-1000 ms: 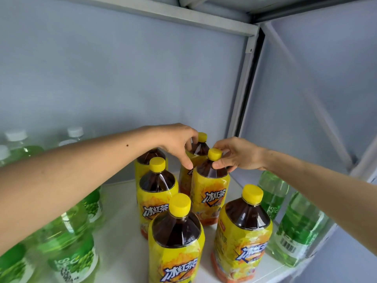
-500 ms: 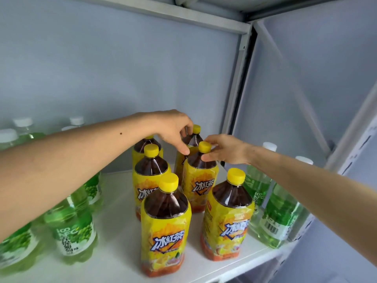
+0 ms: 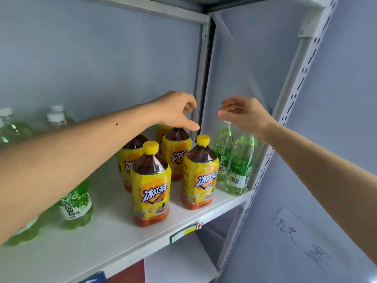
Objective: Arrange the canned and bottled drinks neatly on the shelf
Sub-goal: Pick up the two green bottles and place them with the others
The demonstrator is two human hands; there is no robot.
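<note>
My left hand (image 3: 175, 111) hovers over the tea bottles (image 3: 177, 152), fingers loosely curled, seemingly empty; right hand (image 3: 242, 115) open near the green bottle (image 3: 223, 152). A careless brush topples them.

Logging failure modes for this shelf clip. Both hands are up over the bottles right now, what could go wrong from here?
1. The left hand hovers just over the back tea bottles, which stand close together; a bump could topple one into its neighbours.
2. The right hand hangs above the green bottles at the shelf's right end; a knock there might tip one against the post.
3. The two front tea bottles stand near the shelf edge, so a toppled bottle might roll off.
</note>
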